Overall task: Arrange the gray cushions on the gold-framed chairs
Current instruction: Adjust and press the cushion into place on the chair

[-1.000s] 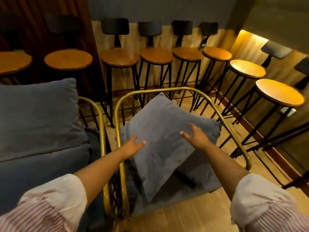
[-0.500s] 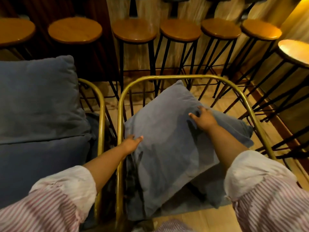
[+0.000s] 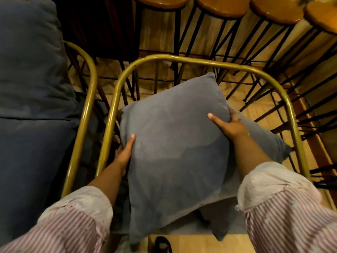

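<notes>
Item 1: gray cushion (image 3: 175,143), square, tilted w/ one corner toward the chair's back rail. It sits inside the gold-framed chair (image 3: 182,58), center of seat, over a second gray cushion (image 3: 262,136) that shows at the seat's right edge and front.

Item 2: my left hand (image 3: 125,154), grasping the top cushion's left edge, thumb on the upper face, other fingers hidden underneath.

Item 3: my right hand (image 3: 229,125), grasping the cushion's right edge near its far right corner, thumb laid across the fabric, fingers wrapped round the side.

Item 4: striped sleeves (image 3: 291,216), rolled at both forearms.

Item 5: neighboring chair (image 3: 87,99) at left, gold rail just beside the first chair's left rail, w/ a blue-gray back cushion (image 3: 29,61) upright and a seat cushion (image 3: 32,161) below it.

Item 6: row of wooden-top stools (image 3: 222,6), black wire legs, behind the back rail.

Item 7: dark shoe (image 3: 162,243), front edge, partly seen.
</notes>
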Available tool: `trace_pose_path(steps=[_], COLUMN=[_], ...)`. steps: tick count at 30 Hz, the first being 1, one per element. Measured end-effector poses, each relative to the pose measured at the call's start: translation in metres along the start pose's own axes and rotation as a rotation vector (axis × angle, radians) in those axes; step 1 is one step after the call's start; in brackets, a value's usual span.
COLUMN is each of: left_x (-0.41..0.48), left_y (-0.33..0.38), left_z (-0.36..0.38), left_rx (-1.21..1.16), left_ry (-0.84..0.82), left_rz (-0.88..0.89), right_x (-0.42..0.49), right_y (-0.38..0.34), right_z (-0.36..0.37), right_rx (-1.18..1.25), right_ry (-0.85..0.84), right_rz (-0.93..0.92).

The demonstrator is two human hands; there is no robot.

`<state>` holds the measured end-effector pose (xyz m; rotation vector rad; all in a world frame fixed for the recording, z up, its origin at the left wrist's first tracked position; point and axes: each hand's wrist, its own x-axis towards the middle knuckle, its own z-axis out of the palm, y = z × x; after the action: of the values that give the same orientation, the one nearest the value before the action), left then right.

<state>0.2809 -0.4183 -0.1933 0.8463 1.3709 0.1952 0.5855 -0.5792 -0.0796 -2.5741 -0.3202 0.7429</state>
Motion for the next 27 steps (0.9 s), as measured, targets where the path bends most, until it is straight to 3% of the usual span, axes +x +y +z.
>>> trace_pose_path(steps=[5,17,27], left_x=[-0.044,-0.146,-0.248], left_y=[0.005,0.05,0.044], left_z=[0.022,0.026,0.032], left_rx=[-0.053,-0.079,-0.007], left_ry=[0.099,0.066,0.074], left_rz=[0.103,0.45,0.703], right_x=[0.003,-0.068,-0.151], right_y=[0.02,0.04,0.082], right_z=[-0.011,-0.072,-0.114], right_rx=[0.163,0.441,0.544], right_ry=[-0.036,-0.044,0.095], right_rz=[-0.001,-0.12,-0.204])
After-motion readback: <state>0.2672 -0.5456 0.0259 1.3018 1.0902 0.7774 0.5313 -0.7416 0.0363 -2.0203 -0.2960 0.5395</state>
